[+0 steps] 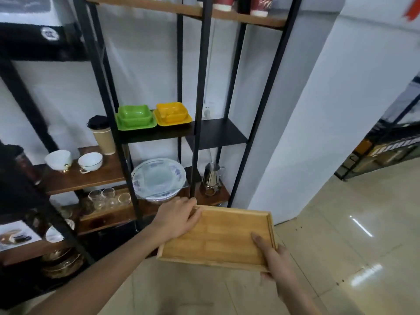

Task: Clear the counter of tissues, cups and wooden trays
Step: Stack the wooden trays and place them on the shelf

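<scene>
The head camera, the only view, looks forward and down at a person's two bare arms reaching out in front of a tall black metal shelf unit [200, 87] that stands against a pale wall.

Both hands hold one wooden tray [218, 237], empty and roughly level, in the air above a tiled floor [341, 223]. The left hand [176, 220] grips the tray's far left corner, with fingers [193, 213] curled over the rim. The right hand [273, 258] grips the near right corner, its thumb lying flat on the tray's inner face and the remaining fingers hidden underneath.

The tray's far edge sits just in front of a lower wooden shelf that carries a stack of white plates [159, 177] with blue markings and a small metal holder [212, 178]. Higher up, a black shelf holds a green dish set [135, 118] and a yellow dish set [172, 114]. To the left are a lidded paper cup [102, 135], two white teacups [75, 160] and clear glasses [109, 196]. No counter surface is in view.

The step appears to be putting the tray away on the rack. To do it well, the person would keep the tray level, choose a bare stretch of shelf, steer the far edge between the black uprights without nudging the plates, and release only once the tray rests fully on the shelf.
</scene>
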